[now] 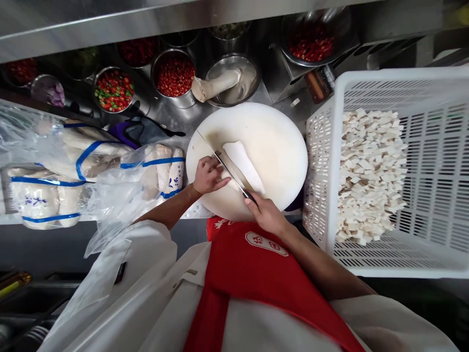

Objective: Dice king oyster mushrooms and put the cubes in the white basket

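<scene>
On the round white cutting board (282, 142) lies a long white mushroom slice (245, 164), with another piece beside it under the blade. My right hand (266, 211) is closed round the black handle of a knife (231, 175), whose blade runs diagonally up and left across the board. My left hand (210, 176) rests just left of the blade, fingers bent on a pale mushroom piece that they partly cover. A whole mushroom (216, 85) leans on a metal bowl (251, 90) behind the board.
At the right stands a white slotted basket (318, 186) with diced white pieces (370, 176). Bagged mushrooms (47, 198) lie at the left. Metal containers of chopped chillies (176, 77) line the back, beneath a steel shelf edge (110, 22).
</scene>
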A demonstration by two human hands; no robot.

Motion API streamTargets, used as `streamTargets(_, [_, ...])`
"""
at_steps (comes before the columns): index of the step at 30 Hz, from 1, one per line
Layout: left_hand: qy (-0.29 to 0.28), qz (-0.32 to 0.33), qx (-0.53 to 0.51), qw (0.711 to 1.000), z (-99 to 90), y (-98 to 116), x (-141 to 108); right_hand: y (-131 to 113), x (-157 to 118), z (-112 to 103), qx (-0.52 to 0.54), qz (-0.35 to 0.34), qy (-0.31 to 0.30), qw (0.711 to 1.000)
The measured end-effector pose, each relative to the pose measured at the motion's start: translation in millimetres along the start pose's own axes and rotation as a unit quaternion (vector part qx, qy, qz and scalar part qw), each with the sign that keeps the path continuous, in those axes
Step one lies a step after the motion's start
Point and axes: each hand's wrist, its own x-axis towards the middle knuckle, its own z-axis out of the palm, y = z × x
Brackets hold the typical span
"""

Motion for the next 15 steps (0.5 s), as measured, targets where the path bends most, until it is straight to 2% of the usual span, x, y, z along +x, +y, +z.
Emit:
streamTargets(3, [0.035,0.01,0.01,0.999,0.2,4,-2,-1,2,1,0.019,-0.009,0.01,1.0])
streamTargets(6, [0.049,0.017,0.026,0.998,1.0,5,-3,-13,-8,-9,0.028,0.004,0.003,1.0])
streamTargets(11, [0.024,-0.005,0.011,1.0,2.6,4,-4,-23,-64,-31,0.012,0.071,-0.038,0.997])
streamTargets(13, [0.02,-0.009,0.002,1.0,3.1,4,-4,-16,-85,-34,0.018,0.091,-0.051,0.994])
streamTargets(15, [0.036,0.005,-0.002,0.999,3.5,3,-4,-3,-94,-27,0.025,0.095,-0.056,0.994])
